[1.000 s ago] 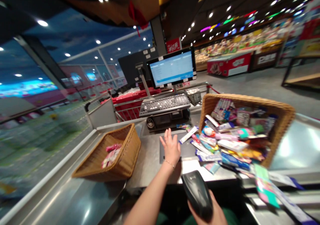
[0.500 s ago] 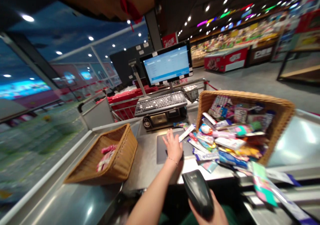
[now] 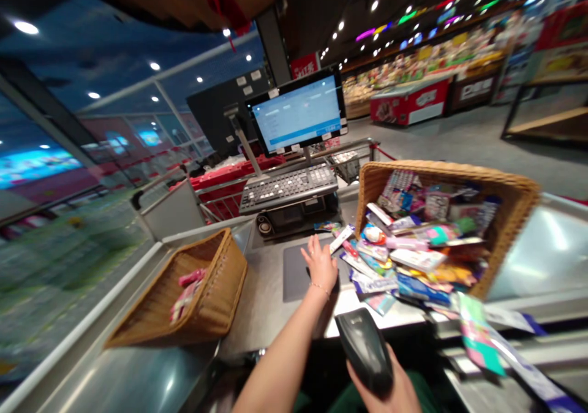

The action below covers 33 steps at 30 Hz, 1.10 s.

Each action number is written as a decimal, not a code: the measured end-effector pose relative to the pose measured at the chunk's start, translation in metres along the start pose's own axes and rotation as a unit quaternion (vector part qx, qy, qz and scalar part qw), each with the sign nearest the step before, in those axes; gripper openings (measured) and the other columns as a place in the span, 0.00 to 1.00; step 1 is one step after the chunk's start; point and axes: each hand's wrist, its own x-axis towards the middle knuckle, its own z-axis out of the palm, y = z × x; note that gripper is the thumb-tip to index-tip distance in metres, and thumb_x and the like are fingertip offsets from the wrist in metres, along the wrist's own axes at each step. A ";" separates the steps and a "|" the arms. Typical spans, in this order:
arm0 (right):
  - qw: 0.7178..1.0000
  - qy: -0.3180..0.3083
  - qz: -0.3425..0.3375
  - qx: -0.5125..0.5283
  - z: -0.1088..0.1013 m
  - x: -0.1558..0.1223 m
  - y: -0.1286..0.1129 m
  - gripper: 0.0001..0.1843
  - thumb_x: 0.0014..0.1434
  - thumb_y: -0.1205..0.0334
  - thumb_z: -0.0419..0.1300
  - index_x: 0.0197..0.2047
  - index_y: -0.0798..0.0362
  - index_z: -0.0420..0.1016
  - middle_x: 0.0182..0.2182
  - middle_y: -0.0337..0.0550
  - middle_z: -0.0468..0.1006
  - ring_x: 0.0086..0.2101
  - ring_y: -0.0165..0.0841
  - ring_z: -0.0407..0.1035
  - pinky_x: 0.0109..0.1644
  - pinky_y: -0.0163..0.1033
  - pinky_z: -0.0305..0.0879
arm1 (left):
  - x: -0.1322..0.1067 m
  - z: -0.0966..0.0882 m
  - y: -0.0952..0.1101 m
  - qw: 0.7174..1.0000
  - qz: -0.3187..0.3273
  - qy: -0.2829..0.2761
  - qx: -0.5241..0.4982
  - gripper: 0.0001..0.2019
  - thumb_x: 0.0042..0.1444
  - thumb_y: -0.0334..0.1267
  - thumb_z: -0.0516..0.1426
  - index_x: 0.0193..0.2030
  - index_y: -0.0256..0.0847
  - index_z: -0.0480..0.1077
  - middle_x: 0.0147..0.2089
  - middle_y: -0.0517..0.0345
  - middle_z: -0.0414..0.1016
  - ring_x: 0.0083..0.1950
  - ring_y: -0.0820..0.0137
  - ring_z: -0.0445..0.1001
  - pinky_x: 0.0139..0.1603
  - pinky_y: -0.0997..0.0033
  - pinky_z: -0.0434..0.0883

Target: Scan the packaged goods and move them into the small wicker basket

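shifted right a little: my left grip (image 3: 319, 266), fingers spread and holding nothing. from the left, i have a wicker basket (image 3: 215, 296) on the steel surface (image 3: 261, 321), open room on the black mat (image 3: 296, 275) under that grip, then spilled packets (image 3: 372, 266) just beside it, spreading from a tilted wicker basket (image 3: 509, 211). my right grip (image 3: 379, 388) wraps closed around a black barcode scanner (image 3: 365, 352).

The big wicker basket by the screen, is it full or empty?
Full: the basket brims with colorful packets, and some spill onto the counter.
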 end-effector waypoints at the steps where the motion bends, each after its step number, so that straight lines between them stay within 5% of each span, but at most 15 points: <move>1: 1.000 0.005 0.003 0.007 0.000 0.001 -0.001 0.17 0.53 0.50 0.61 0.41 0.51 0.80 0.37 0.45 0.84 0.36 0.39 0.79 0.34 0.34 0.76 | 0.001 0.001 0.001 1.000 -0.002 -0.005 0.001 0.14 0.53 0.33 0.58 0.48 0.39 0.71 0.70 0.42 0.53 0.72 0.52 0.48 0.66 0.35 0.50; 17: 0.999 0.018 0.039 0.016 -0.003 -0.001 0.010 0.21 0.51 0.46 0.62 0.41 0.54 0.79 0.35 0.48 0.83 0.34 0.39 0.79 0.36 0.36 0.76 | 0.032 0.028 0.003 0.988 -0.098 -0.114 0.037 0.19 0.55 0.49 0.58 0.50 0.42 0.72 0.69 0.41 0.54 0.71 0.52 0.48 0.64 0.38 0.55; 25: 0.998 0.028 0.053 0.013 -0.002 -0.003 0.015 0.22 0.49 0.44 0.63 0.39 0.53 0.79 0.34 0.48 0.83 0.35 0.40 0.79 0.35 0.35 0.75 | 0.038 0.037 0.001 0.986 -0.107 -0.123 0.029 0.17 0.55 0.48 0.58 0.48 0.42 0.73 0.68 0.42 0.56 0.71 0.52 0.49 0.64 0.38 0.54; 33: 0.991 0.102 0.089 0.018 0.013 -0.010 0.016 0.28 0.50 0.36 0.58 0.36 0.54 0.78 0.34 0.51 0.82 0.35 0.42 0.78 0.36 0.38 0.74 | 0.044 0.045 0.002 0.989 -0.101 -0.110 0.014 0.14 0.54 0.44 0.59 0.45 0.42 0.75 0.68 0.43 0.58 0.71 0.52 0.49 0.64 0.38 0.53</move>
